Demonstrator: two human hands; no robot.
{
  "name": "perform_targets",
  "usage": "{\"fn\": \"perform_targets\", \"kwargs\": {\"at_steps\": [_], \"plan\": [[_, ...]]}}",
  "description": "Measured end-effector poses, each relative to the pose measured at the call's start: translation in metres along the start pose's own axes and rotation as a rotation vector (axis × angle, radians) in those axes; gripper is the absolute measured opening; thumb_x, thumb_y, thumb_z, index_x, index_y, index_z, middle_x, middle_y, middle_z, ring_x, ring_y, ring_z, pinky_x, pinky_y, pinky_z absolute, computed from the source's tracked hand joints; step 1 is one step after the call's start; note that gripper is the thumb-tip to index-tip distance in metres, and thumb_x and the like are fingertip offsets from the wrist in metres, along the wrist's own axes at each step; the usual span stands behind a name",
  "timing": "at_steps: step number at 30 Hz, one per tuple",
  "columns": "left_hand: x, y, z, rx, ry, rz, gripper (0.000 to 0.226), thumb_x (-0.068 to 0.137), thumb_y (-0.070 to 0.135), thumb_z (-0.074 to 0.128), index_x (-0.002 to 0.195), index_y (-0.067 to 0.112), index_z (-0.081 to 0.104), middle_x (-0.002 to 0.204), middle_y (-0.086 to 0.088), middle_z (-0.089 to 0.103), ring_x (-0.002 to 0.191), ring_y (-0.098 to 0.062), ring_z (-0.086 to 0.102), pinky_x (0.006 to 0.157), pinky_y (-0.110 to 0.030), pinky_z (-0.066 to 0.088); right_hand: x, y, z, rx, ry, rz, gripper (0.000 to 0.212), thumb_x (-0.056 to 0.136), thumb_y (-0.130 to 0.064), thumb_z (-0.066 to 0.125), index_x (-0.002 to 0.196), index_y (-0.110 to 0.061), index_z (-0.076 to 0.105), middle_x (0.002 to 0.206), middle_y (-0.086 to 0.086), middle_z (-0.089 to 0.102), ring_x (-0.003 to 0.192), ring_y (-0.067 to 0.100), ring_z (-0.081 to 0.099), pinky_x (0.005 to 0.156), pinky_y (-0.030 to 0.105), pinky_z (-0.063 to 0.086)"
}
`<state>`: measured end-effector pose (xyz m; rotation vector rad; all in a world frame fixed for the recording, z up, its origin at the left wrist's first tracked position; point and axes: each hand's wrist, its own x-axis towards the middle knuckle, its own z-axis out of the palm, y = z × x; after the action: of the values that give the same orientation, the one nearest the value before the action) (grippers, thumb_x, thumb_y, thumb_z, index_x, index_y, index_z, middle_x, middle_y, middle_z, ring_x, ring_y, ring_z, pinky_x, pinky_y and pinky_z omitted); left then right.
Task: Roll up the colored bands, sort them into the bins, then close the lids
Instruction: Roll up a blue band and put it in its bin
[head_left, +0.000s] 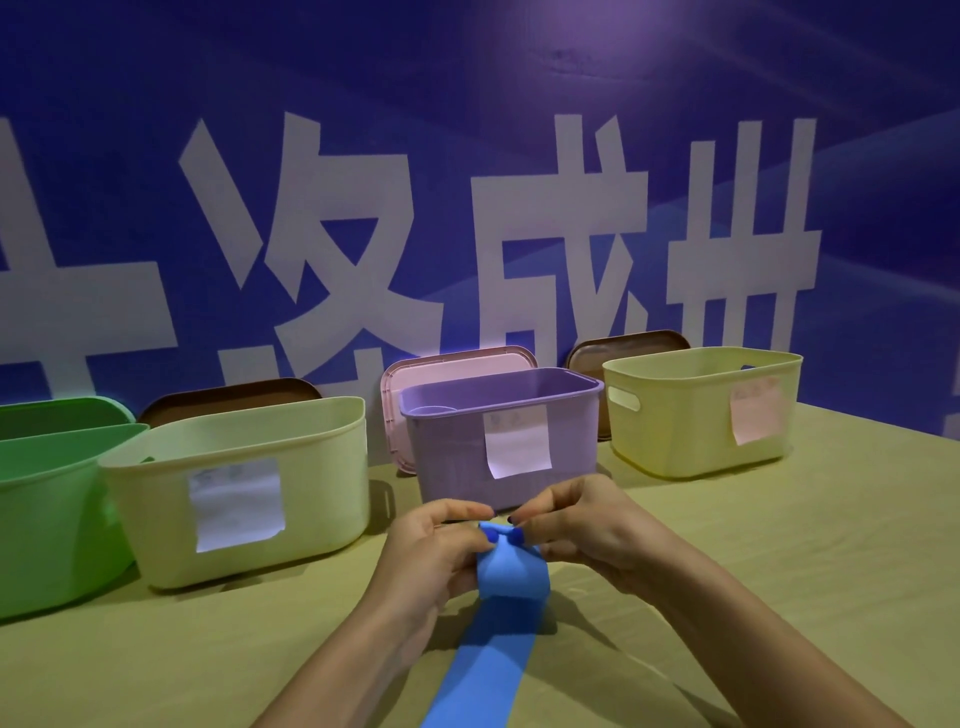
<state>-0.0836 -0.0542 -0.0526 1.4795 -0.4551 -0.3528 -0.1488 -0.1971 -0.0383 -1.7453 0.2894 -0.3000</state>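
Nearest me, the flat blue elastic band (480, 670) runs up from the bottom edge of the view, its long axis pointing away from me toward the bins, lying slack over the pale wooden tabletop (779, 571). Its far end is lifted and bunched between both hands. My left hand (431, 551) curls round the band's left side, thumb pressing the blue fold; my right hand (576, 525) pinches the top edge from the right, fingertips (517, 532) closed on the small tucked lip. Both hands sit equally near that end, so I judge the roll has only just been started and must travel back toward me along the strip, with most of the length not yet rolled.

Just beyond the hands stands the lilac plastic bin (467, 441) with a paper label, a pink lid (447, 364) leaning behind it. Left of it are a cream bin (311, 467) and a green bin (47, 509); right, well apart, a yellow bin (691, 426). All stand open, brown lids propped behind.
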Motion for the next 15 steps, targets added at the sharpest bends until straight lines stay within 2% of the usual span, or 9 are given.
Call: {"fn": "perform_targets", "kwargs": {"at_steps": [3, 6, 10, 15], "plan": [[0.0001, -0.0022, -0.0013, -0.023, -0.034, 0.012, 0.019, 0.08, -0.009, 0.063, 0.095, 0.002, 0.066, 0.089, -0.018, 0.073, 0.08, -0.029, 0.071, 0.062, -0.031, 0.057, 0.0009, 0.0002, 0.0011, 0.014, 0.021, 0.006, 0.011, 0.08, 0.003, 0.068, 0.072, -0.005, 0.069, 0.082, 0.012, 0.068, 0.085, 0.025, 0.068, 0.075, 0.029, 0.058], [-0.0003, -0.0014, -0.0005, -0.033, 0.004, 0.069, 0.014, 0.077, -0.004, 0.07, 0.089, 0.002, 0.066, 0.08, -0.015, 0.073, 0.073, -0.024, 0.071, 0.06, -0.03, 0.057, 0.0013, -0.001, 0.0018, 0.059, 0.022, -0.012, 0.013, 0.08, 0.005, 0.067, 0.071, -0.005, 0.068, 0.08, 0.012, 0.068, 0.079, 0.023, 0.068, 0.071, 0.027, 0.058], [0.0004, 0.0004, 0.0003, -0.023, 0.048, 0.106, 0.006, 0.082, 0.0, 0.067, 0.084, 0.005, 0.068, 0.077, -0.011, 0.073, 0.072, -0.022, 0.071, 0.061, -0.03, 0.058, 0.0016, -0.0019, 0.001, 0.087, 0.002, -0.041, 0.01, 0.079, 0.006, 0.067, 0.075, -0.003, 0.069, 0.087, 0.016, 0.069, 0.084, 0.026, 0.068, 0.077, 0.032, 0.058], [0.0005, 0.0025, -0.0005, -0.053, 0.036, 0.114, 0.013, 0.082, -0.007, 0.063, 0.082, 0.005, 0.066, 0.08, -0.01, 0.07, 0.076, -0.023, 0.068, 0.059, -0.026, 0.056, -0.0012, -0.0015, -0.0009, 0.183, -0.055, 0.024, 0.011, 0.085, 0.0, 0.063, 0.078, -0.006, 0.07, 0.085, 0.01, 0.07, 0.076, 0.018, 0.067, 0.061, 0.025, 0.054]]}}
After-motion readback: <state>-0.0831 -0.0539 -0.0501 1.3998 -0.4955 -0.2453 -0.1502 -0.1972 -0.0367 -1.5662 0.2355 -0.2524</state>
